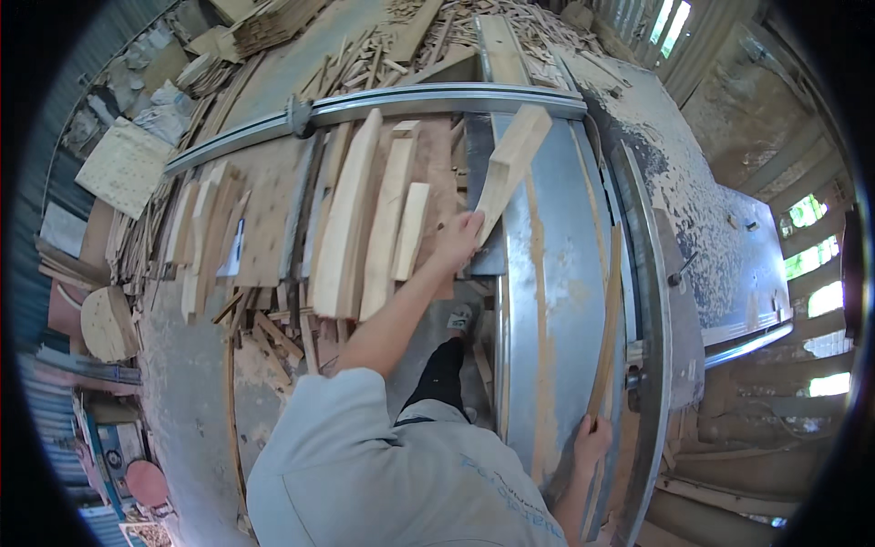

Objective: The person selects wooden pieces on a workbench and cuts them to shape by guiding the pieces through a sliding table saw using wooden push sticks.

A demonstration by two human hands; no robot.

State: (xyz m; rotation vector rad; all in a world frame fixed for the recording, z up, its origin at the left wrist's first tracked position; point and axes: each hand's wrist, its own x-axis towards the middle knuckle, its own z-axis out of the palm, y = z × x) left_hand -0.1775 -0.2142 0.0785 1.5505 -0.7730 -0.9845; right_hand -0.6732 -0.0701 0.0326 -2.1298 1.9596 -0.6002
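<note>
The left hand (458,240) is closed around the lower end of a thick, pale wooden block (515,164), thumb and fingers wrapped on its near part. The block slants upward from this hand, away from the person and to the right, and its far end shows an angled notch. From this view I cannot tell whether the block touches the metal worktop (572,296) behind it or is lifted clear.

The right hand (592,444) lies nearer to the body and to the right of the left one, pinching a long, narrow wooden strip (608,337) close to its near end. From that hand the strip runs away over the worktop, just beside a long metal fence (653,365) to the hand's right.

Just to the left of the left hand stands a short wooden piece (413,232); next to it comes a longer pale piece (389,219), and beyond that a tall, thick one (349,223) with a tapering far end. Farther left of the same hand, more wooden pieces (208,219) sit in a cluster. Beyond the left hand, a metal rail (437,98) crosses from left to right, with a heap of offcuts (374,68) past it. Between the hands, a band of sawdust (540,273) runs along the worktop.
</note>
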